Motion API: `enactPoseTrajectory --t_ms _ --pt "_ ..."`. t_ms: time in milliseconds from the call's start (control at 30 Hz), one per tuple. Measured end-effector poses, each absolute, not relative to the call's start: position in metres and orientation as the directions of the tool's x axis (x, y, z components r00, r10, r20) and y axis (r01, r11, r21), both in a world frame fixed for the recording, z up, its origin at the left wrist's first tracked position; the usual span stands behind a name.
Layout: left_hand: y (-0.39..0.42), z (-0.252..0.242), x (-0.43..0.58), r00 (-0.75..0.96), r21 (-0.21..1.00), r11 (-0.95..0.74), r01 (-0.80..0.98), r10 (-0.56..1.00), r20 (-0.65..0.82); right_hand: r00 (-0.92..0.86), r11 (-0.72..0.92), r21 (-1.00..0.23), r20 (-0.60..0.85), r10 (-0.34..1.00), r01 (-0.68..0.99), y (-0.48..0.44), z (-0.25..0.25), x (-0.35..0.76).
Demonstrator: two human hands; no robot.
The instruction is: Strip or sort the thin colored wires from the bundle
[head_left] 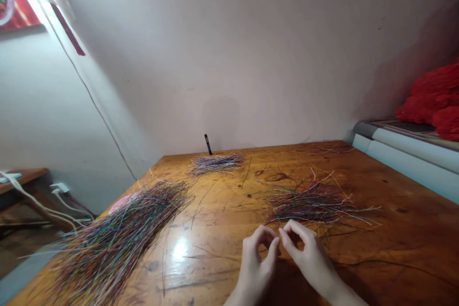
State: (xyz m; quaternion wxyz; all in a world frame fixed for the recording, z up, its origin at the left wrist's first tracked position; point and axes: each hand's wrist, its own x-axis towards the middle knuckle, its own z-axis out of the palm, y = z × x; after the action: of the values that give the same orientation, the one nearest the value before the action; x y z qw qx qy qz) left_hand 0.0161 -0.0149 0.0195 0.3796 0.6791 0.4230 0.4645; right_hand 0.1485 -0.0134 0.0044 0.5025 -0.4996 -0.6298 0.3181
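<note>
Our left hand (252,259) curls inward, thumb and index finger bent into a loop, tips together! Right beside it, our right hand (310,250) mirrors the shape, a neat pinch, fingertips almost meeting the left's. Both wrists angle up from below, our bare right forearm (342,291) slanting away rightward.

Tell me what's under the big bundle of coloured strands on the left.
The big bundle lies on the wooden tabletop, and part of something pink shows at its left edge. How far that extends underneath, or what else is there, is hidden.
</note>
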Motion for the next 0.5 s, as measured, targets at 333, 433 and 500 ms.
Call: enactPoseTrajectory --t_ms 333,433,500 --pt "-0.0131 0.0168 0.0163 0.188 0.918 -0.34 0.206 0.934 0.304 -0.095 0.189 -0.97 0.176 0.98 0.156 -0.0131 0.0051 0.1473" --pt "-0.013 0.0178 0.0171 0.184 0.918 -0.332 0.217 0.938 0.295 -0.085 0.228 -0.948 0.214 0.973 0.222 -0.0141 0.0057 0.1467" --pt "-0.0124 0.0176 0.0173 0.189 0.918 -0.324 0.229 0.94 0.285 -0.078 0.253 -0.927 0.241 0.968 0.277 -0.0148 0.0058 0.1467"
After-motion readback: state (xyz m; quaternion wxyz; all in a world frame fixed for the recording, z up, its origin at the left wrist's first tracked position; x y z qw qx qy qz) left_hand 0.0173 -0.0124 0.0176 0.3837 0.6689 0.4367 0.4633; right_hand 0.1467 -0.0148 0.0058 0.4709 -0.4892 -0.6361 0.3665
